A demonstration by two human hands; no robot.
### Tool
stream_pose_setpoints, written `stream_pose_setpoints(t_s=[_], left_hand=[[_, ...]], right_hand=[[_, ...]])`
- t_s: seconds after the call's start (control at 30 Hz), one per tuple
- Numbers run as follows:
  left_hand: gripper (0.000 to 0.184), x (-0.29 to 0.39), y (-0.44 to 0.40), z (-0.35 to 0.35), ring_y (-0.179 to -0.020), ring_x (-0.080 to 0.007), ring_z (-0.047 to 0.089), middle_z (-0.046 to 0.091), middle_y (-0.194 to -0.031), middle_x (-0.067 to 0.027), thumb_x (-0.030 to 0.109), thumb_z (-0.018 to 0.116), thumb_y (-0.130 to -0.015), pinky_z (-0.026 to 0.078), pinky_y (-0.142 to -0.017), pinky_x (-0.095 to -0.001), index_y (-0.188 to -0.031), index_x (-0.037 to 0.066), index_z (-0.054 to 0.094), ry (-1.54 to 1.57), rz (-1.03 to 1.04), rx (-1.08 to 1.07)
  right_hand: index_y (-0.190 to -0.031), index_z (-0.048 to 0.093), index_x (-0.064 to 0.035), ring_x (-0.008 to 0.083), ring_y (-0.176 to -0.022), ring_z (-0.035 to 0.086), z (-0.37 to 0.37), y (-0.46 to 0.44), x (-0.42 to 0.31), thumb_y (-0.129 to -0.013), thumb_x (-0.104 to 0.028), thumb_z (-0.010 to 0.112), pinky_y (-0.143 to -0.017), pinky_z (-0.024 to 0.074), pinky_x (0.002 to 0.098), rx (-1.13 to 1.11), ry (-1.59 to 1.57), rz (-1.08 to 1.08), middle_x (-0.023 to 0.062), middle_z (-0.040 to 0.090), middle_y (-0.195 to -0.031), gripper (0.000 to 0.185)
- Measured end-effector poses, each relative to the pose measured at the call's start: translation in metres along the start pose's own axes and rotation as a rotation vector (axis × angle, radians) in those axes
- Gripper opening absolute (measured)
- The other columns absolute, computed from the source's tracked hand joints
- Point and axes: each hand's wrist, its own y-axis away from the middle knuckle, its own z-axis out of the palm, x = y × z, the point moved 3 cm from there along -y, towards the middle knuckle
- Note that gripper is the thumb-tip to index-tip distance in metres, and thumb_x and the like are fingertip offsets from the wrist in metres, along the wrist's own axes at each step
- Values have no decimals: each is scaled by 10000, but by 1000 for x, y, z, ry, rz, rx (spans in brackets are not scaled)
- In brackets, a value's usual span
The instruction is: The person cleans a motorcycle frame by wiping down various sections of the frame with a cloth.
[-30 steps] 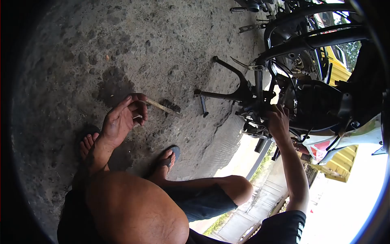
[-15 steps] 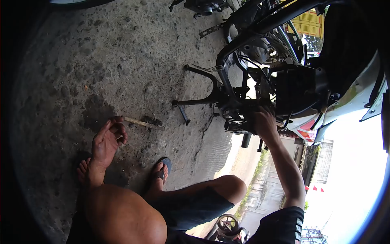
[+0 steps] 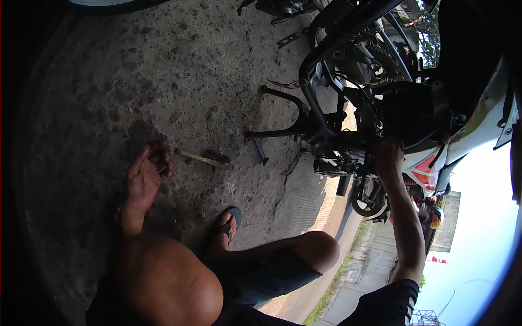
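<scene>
The right hand (image 3: 389, 158) reaches into the underside of the motorcycle (image 3: 416, 111) at far right, too deep in shade to tell whether it grips anything; a slip there could scrape knuckles on metal. The left hand (image 3: 149, 176) hangs loosely half-open at near left, a wooden stick (image 3: 205, 160) just beyond, and hard pushing could rock the motorcycle on its stand (image 3: 280, 132).
</scene>
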Motion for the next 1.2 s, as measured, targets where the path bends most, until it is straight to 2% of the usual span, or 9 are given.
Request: stream_pose_setpoints(t_s=[0.17,0.27,0.57,0.63,0.7,0.77,0.97,1.07,1.2], left_hand=[[369,1,-2,7,-788,-163,556,582,-856,-43,355,454,-956,421,-692,-313,-1145,55,556,10,-29,-19],[362,-3,-1,5,-785,-162,554,582,-856,-40,358,458,-953,419,-699,-314,-1136,61,559,12,-63,13],[356,-13,1,19,-805,-181,560,577,-858,-53,358,472,-946,437,-718,-328,-1115,54,551,-41,-105,-3],[360,-11,6,15,-805,-188,559,570,-863,-57,358,467,-948,439,-714,-332,-1117,50,547,-58,-94,16],[362,-9,5,14,-805,-195,556,563,-871,-63,363,467,-947,439,-713,-333,-1119,54,545,-85,-66,4],[363,-11,3,12,-809,-201,549,556,-877,-66,362,475,-942,438,-717,-333,-1127,57,540,-91,-60,9],[363,-20,-1,13,-813,-199,538,557,-889,-65,360,487,-935,433,-711,-333,-1136,61,528,-121,-103,29],[341,-24,0,7,-809,-202,538,557,-889,-66,348,475,-945,436,-709,-338,-1133,69,530,-147,-124,57],[338,-26,1,2,-816,-205,539,557,-891,-65,346,467,-952,442,-715,-343,-1141,73,531,-184,-153,78]], right_hand=[[-942,721,-75,237,-774,682,-21,-3,5,-817,-204,650,-717,517,317,-319,-506,411,154,687,-904,193],[-1060,650,6,107,-849,631,-41,12,-30,-867,-96,614,-758,493,262,260,-907,315,66,682,-923,221],[-1078,645,-55,331,-1050,579,84,-12,-118,-805,-143,607,-938,429,398,399,-264,494,101,657,-1059,289],[-1046,659,-35,271,-924,652,84,-6,-86,-844,-166,610,-834,496,348,215,-1095,613,112,681,-965,246],[-1010,682,-32,182,-831,680,67,4,-78,-831,-170,670,-716,522,312,236,-1294,665,110,691,-932,227],[-1028,684,-54,238,-900,662,60,5,-90,-787,-120,699,-762,512,337,542,-1134,609,105,673,-992,250],[-1054,679,-133,318,-995,543,59,26,-183,-634,0,663,-834,463,409,460,-1096,101,105,587,-1058,441],[-1055,679,-135,322,-995,542,85,24,-173,-622,8,653,-851,457,408,703,-1003,564,114,577,-1051,456],[-1075,670,-120,336,-1003,553,119,32,-221,-686,34,598,-857,464,404,502,-1243,514,134,582,-1066,424]])
